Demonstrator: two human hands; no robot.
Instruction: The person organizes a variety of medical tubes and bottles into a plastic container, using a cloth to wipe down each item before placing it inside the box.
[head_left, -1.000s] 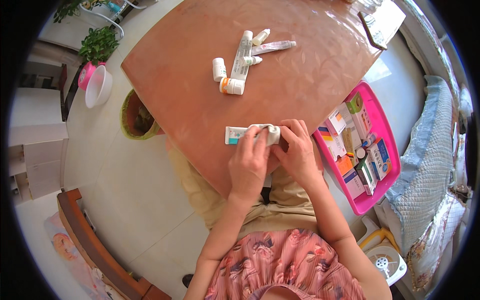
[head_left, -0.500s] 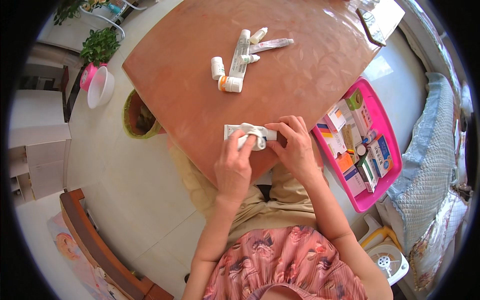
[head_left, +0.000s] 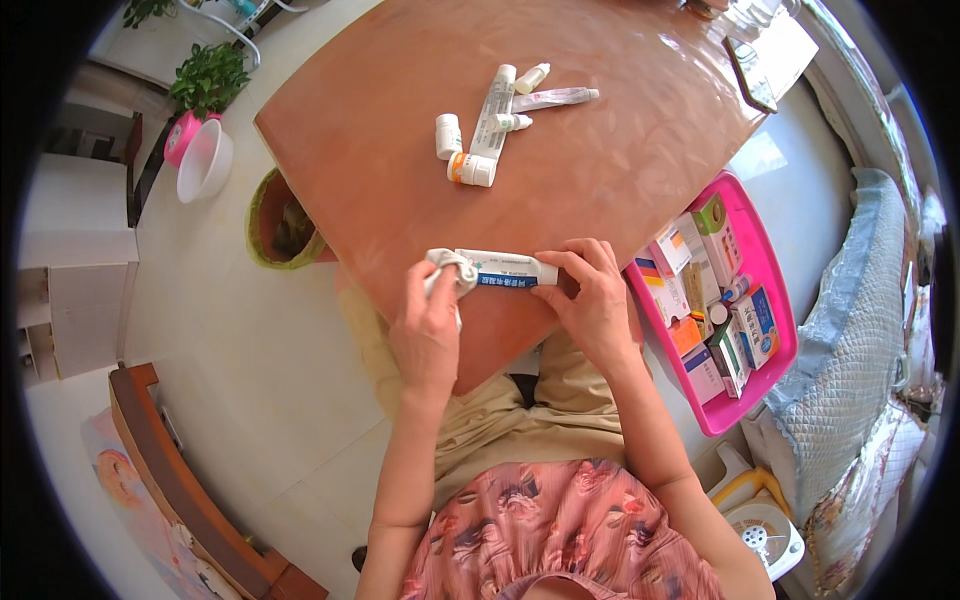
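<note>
A white and blue ointment tube [head_left: 508,268] lies crosswise over the near part of the brown table [head_left: 380,180]. My right hand [head_left: 583,290] is closed on its capped right end, thumb and fingers pinching it. In my left hand [head_left: 430,325] a crumpled white cloth [head_left: 452,272] is bunched between the fingers, pressed against the tube's flat left end. Farther up the table rest a long white tube [head_left: 492,115], a smaller pinkish tube [head_left: 555,98], a white bottle [head_left: 448,136], an orange-banded bottle [head_left: 471,169] and two small dropper bottles [head_left: 533,78].
On the right, a pink tray [head_left: 792,345] below the table edge holds several medicine boxes. A phone [head_left: 750,75] lies at the table's far right. A green-rimmed bin [head_left: 255,222] stands left of the table, near a white bowl [head_left: 206,160] and a potted plant [head_left: 208,80].
My left hand has slid the cloth leftward along the tube to its flat end, uncovering the blue band. The right hand keeps its grip on the capped end.
</note>
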